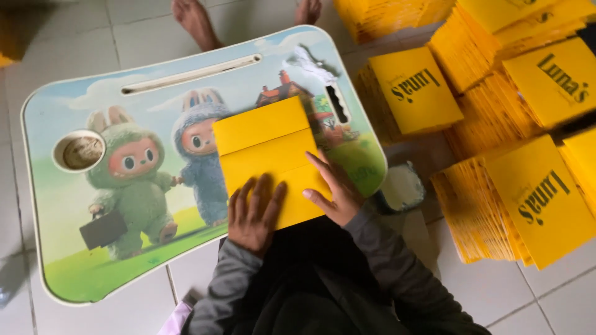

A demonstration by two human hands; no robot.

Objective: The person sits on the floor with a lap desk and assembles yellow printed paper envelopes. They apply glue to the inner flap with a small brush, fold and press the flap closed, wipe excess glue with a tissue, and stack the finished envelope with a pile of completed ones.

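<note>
A folded yellow paper envelope [267,149] lies on a small lap table [74,248] printed with cartoon animals. My left hand [253,214] lies flat on the envelope's near left corner, fingers apart. Pressed on its near right part, my right hand [332,189] has its fingers spread too. Neither hand grips anything. Grey sleeves cover both my forearms.
Stacks of yellow envelopes [534,198] with dark lettering fill the tiled floor at the right. A cup recess [79,151] and a slot [189,74] are set in the table. Another person's bare feet [195,22] rest beyond the far edge. A small round container [402,186] sits right of the table.
</note>
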